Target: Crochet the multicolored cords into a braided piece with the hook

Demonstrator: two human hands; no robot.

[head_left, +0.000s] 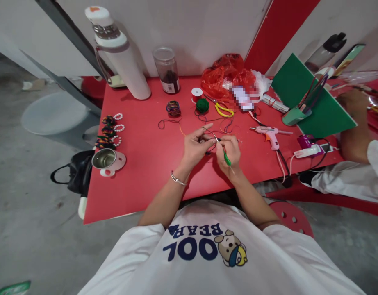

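My right hand (228, 152) grips a crochet hook (227, 158) by its green handle, with the metal tip pointing toward my left hand (196, 146). My left thumb and fingers pinch dark yarn beside the hook's tip, and the index finger is raised with a strand by it. How much is worked on the hook is too small to tell. Loose strands run across the table to a multicoloured yarn ball (173, 109) and a green yarn ball (202, 105). Yellow-handled pliers (224, 110) lie just beyond my hands.
On the red table (140, 164) stand a white bottle (124, 61), a jar (166, 71), a steel cup (110, 159) and a red spool (196, 95). Beaded yarn pieces (109, 132) lie left. A pink glue gun (270, 136) and green board (312, 94) are right, near another person's arm (351, 123).
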